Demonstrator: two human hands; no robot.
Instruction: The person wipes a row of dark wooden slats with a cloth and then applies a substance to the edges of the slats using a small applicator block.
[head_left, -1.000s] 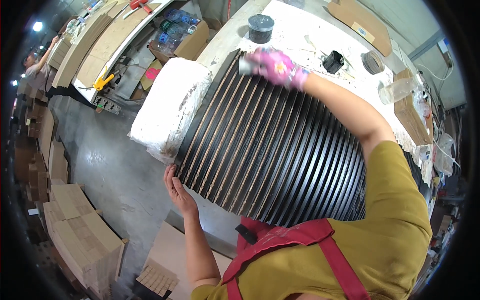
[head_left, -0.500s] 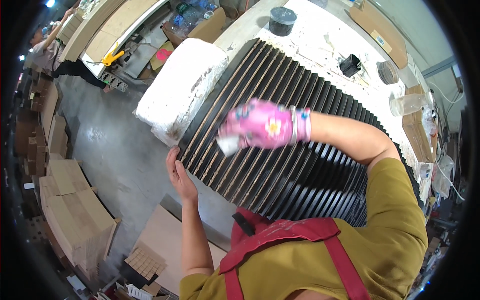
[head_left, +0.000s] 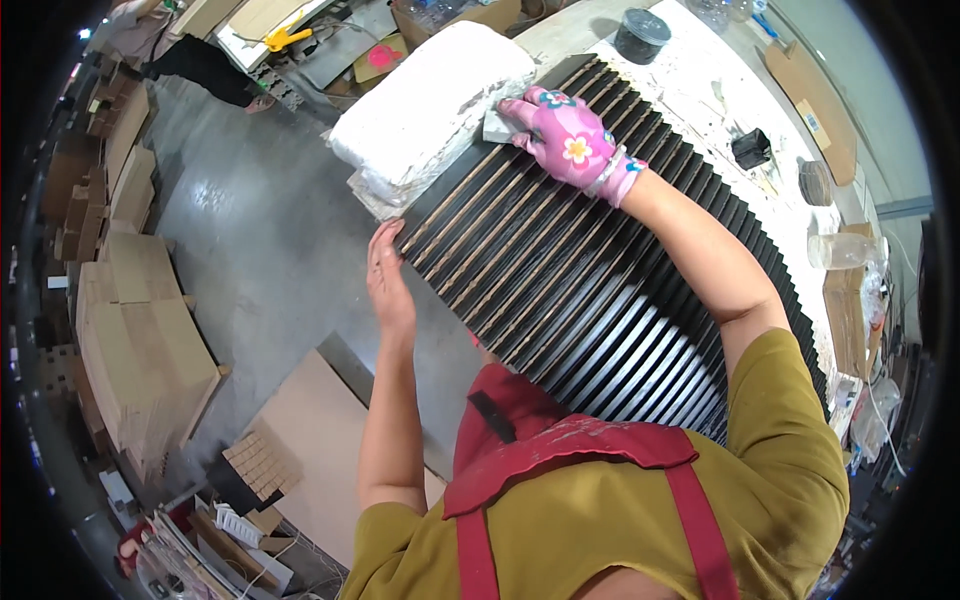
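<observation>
A broad row of black slats (head_left: 545,275), with rough brown edges on the nearer-left ones, lies packed side by side across the table in front of me. My right hand (head_left: 572,145), in a pink flowered glove, grips a small whitish-grey block (head_left: 498,128) at the far left end of the slats. Its underside is hidden, and the kind of block cannot be made out. Bare and with fingers stretched out, my left hand (head_left: 391,285) rests against the near-left corner of the row. A white-covered block (head_left: 430,100) stands along the left side of the slats.
On the white tabletop (head_left: 690,90) beyond are a lidded tub (head_left: 641,36), a black cup (head_left: 750,149) and a clear jar (head_left: 840,252). Stacked cardboard (head_left: 150,340) stands on the floor at left. Another person's dark-trousered leg (head_left: 205,72) shows at far left.
My gloved right hand has moved away from me along the slats to their far end, still gripping the block. The whole view has shifted; my left hand stays at the corner.
</observation>
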